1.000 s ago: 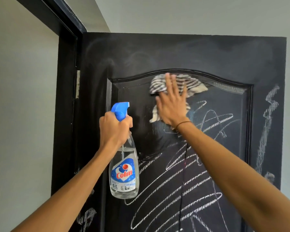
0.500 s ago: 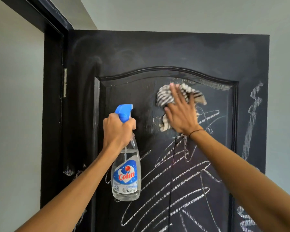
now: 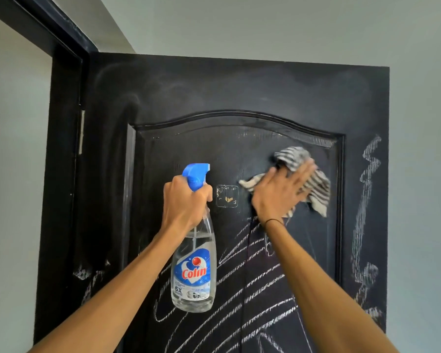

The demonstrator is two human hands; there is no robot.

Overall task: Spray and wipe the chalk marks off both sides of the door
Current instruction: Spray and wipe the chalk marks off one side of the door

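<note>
Mid-wipe on the near face of a black painted wooden door (image 3: 239,93) with an arched raised panel, standing open against a pale wall (image 3: 290,26). Right hand (image 3: 281,193) flat on a grey-and-white striped cloth (image 3: 316,184), fingers (image 3: 299,178) straight and slightly spread, pressing the cloth to the upper right of the panel, just inside the moulding. Left hand (image 3: 185,202) curled round the neck of a clear plastic spray bottle (image 3: 194,263) with a blue trigger head and a blue-and-red label, bottle upright, apart from the door and roughly half full; whether a finger sits on the trigger cannot be told. Top rail and upper panel mostly dark, only faint smears and a hazy film there, so likely already cleaned. Between the hands, a small square patch of worn residue (image 3: 227,196). Still to go, judging from the surface: heavy white chalk scribbles (image 3: 252,289) looping across the lower panel, a tall vertical chalk streak (image 3: 367,212) down the right stile, and a smaller smudge of chalk (image 3: 87,276) low on the hinge-side stile beside the black door frame (image 3: 61,174). Far face of the door not visible, so its state unknown. Roughly the first third of this side done at best, and well under half of the task overall.
</note>
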